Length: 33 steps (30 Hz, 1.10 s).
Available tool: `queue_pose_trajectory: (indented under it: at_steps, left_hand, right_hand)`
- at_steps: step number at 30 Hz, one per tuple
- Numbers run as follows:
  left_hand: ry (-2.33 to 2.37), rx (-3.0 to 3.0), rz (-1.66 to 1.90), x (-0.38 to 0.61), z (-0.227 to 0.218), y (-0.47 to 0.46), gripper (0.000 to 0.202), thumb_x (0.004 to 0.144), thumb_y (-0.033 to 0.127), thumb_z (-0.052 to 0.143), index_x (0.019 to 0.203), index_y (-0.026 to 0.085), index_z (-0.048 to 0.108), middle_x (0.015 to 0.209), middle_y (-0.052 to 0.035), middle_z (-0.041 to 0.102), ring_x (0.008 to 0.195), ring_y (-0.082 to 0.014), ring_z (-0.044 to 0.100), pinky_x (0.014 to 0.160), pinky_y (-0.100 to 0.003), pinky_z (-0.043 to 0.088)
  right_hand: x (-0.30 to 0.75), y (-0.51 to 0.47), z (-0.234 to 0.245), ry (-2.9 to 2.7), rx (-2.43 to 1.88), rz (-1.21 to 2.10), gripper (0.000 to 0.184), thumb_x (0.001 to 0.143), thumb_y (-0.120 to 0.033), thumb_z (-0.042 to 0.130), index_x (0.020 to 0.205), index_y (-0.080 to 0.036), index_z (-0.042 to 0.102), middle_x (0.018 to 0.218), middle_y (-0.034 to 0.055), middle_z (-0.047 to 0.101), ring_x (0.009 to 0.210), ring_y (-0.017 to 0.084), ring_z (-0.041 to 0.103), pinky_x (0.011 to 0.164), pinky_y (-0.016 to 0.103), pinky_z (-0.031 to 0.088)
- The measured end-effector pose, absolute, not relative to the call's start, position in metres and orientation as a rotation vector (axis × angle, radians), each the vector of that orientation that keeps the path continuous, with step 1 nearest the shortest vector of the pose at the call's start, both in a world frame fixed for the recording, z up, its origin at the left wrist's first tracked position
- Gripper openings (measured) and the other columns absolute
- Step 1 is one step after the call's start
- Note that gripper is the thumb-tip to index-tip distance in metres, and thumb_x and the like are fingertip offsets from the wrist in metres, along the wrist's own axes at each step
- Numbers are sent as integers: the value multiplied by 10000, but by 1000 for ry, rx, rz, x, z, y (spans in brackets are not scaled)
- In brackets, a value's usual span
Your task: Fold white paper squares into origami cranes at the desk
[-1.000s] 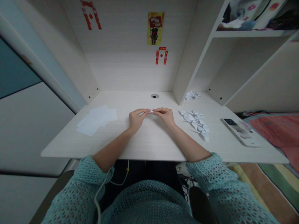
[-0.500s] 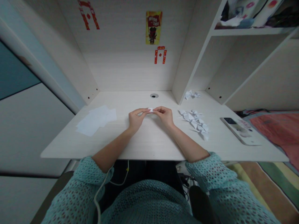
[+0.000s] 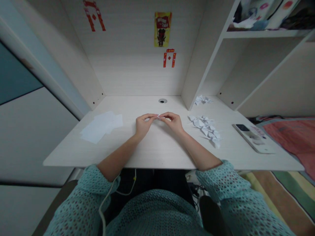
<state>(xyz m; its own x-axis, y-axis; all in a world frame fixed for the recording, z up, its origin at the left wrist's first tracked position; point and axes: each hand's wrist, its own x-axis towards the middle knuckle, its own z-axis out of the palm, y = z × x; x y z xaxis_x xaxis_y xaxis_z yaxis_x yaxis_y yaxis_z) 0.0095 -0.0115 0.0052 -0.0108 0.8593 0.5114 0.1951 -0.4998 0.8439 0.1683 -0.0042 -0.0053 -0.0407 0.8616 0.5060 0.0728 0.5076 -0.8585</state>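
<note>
"What carries everything?"

"A pale tabletop [image 3: 152, 152] with faint grain, its back edge meeting a panel [image 3: 133, 68]. A round cable hole [image 3: 162, 101] sits near that edge."

"And the hands?"

"Over the middle, well in from the front edge. The left hand [image 3: 143, 126] and the right hand [image 3: 174, 122] meet there, thumbs and forefingers pinching a small piece of white paper [image 3: 158, 116] between them. The fingertips hide most of it."

"Other paper?"

"Loose white sheets [image 3: 102, 126] overlap near the left edge. Right of the hands lies a heap of folded pieces [image 3: 206, 127]; a smaller cluster [image 3: 202, 100] is by the back edge, beside an upright divider [image 3: 197, 75]."

"Toward the front right corner?"

"A flat white object [image 3: 256, 141] with a dark block at its far end. Past the right edge there's a red cloth [image 3: 290, 137], and below that a striped cloth [image 3: 280, 190]."

"On the panel?"

"A yellow packet picture [image 3: 162, 29], with a red gate-shaped sticker [image 3: 169, 50] below it and another sticker [image 3: 94, 16] up at the left. A crowded shelf [image 3: 268, 34] hangs at upper right."
</note>
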Motion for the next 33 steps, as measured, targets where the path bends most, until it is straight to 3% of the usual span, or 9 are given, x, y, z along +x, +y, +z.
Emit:
queue_pose_trajectory:
  at_steps: [6, 11, 13, 18, 24, 33]
  left_hand:
    - [1046, 1640, 1581, 12, 3, -11, 184, 711, 330, 677, 799, 172, 715, 862, -58, 713, 828, -181, 655, 829, -318, 497]
    - [993, 1557, 1582, 12, 2, -10, 433, 722, 301, 674, 1137, 197, 605, 862, -50, 702, 803, -160, 657, 809, -307, 502]
    - [1024, 1557, 1588, 12, 3, -10, 480, 708, 294, 690, 1169, 210, 584, 840, -44, 698, 795, -157, 655, 801, -298, 500]
    - [1016, 1532, 1483, 13, -1, -6, 415, 719, 317, 676, 1110, 187, 626, 850, -51, 702, 785, -158, 650, 798, -302, 497]
    - [1006, 1438, 1307, 14, -11, 2, 283, 622, 362, 745, 790, 140, 692, 842, -77, 708, 774, -181, 646, 783, -313, 487]
    - [1041, 1338, 1191, 13, -11, -1, 349, 579, 439, 756, 764, 149, 697, 783, -73, 706, 726, -166, 617, 666, -271, 445]
  right_hand:
    - [167, -3, -8, -1414, -808, 899, 195, 658, -370, 728, 759, -203, 716, 831, 43, 716, 811, 195, 654, 805, 337, 500]
    - [165, -1, -12, -1317, -838, 950, 200, 654, -372, 729, 780, -216, 729, 841, 38, 725, 804, 201, 664, 806, 356, 503]
    - [164, -1, -13, -1300, -842, 934, 211, 647, -377, 734, 779, -213, 727, 832, 41, 724, 790, 201, 663, 791, 358, 508]
    - [164, 0, -11, -1301, -849, 873, 296, 634, -400, 737, 852, -203, 705, 905, 61, 712, 804, 194, 650, 774, 349, 513]
    - [166, -1, -9, -1453, -834, 737, 421, 705, -352, 687, 1095, -218, 603, 879, 43, 676, 832, 173, 632, 806, 333, 491]
    - [167, -2, -9, -1481, -851, 736, 460, 719, -335, 662, 1146, -215, 542, 806, 21, 671, 763, 161, 632, 799, 334, 481]
